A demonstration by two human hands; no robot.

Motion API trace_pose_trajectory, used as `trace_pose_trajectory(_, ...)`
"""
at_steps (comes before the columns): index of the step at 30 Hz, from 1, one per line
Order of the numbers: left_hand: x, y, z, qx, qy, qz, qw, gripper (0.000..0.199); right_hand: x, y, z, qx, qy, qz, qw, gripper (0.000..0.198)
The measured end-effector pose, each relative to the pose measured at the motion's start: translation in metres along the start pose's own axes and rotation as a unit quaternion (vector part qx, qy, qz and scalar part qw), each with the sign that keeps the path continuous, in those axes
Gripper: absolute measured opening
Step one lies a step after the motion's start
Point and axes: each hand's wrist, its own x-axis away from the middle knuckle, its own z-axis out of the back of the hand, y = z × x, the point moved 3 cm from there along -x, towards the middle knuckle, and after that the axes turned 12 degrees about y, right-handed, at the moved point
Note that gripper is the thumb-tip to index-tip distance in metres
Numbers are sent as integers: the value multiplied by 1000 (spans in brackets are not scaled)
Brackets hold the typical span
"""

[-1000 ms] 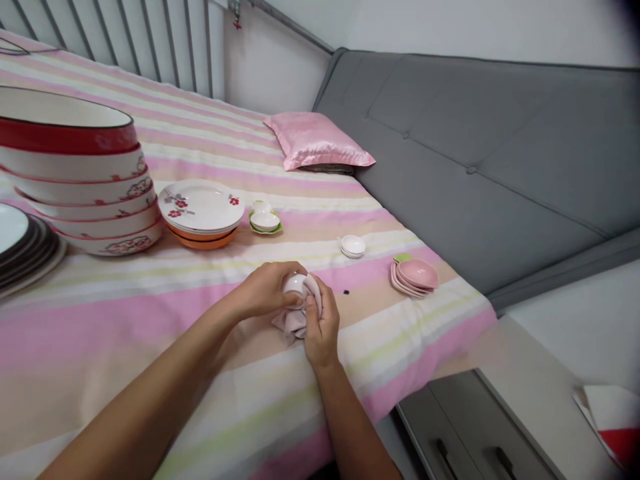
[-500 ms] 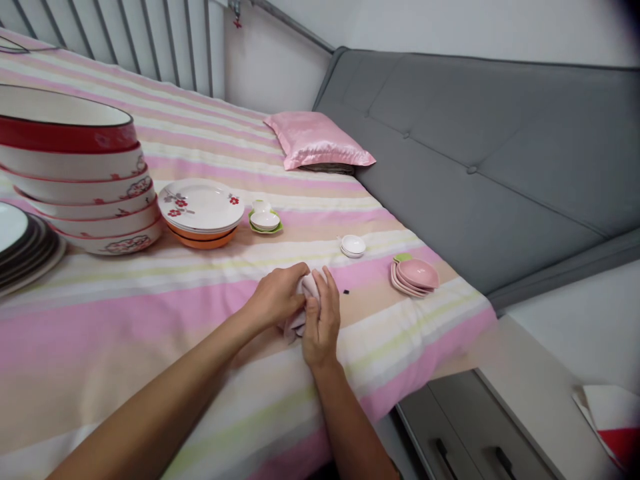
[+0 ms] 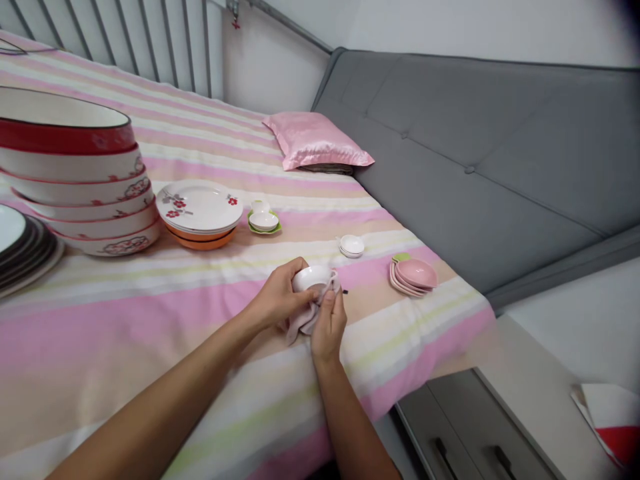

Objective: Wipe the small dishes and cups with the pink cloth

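Note:
Just above the striped bed cover, a small white bowl (image 3: 313, 276) sits between my hands with its inside facing up. My left hand (image 3: 283, 293) is closed on its left side, thumb across the front. My right hand (image 3: 330, 325) is closed on a pale pinkish cloth (image 3: 301, 323), which it presses against the bowl's right rim; the lower part of the cloth hangs beneath. Beyond my hands stands a short stack of small white dishes (image 3: 352, 245). To the right are stacked pink dishes (image 3: 416, 275) with a green tip.
Stacked red-and-white bowls (image 3: 105, 200) and dark-edged plates (image 3: 35, 250) stand left. Flowered plates (image 3: 203, 203) rest on orange ones, near small green and white dishes (image 3: 264, 220). A pink pillow (image 3: 320, 141) lies by the grey headboard (image 3: 480, 140); a drawer cabinet (image 3: 465, 420) is lower right.
The white bowl has come into view between my hands, which had covered it with the cloth. My right hand has shifted slightly right and down.

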Motion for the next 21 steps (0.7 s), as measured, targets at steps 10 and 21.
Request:
trace_pose_trajectory(10,6,3,-5,-147,-4,-86,985,11,3,-11,0,12,-37,69,997,45)
trace_pose_trajectory(21,10,1,-4,-99,9,-61,993,19,12,-24,-3,82,-101,279,951,45)
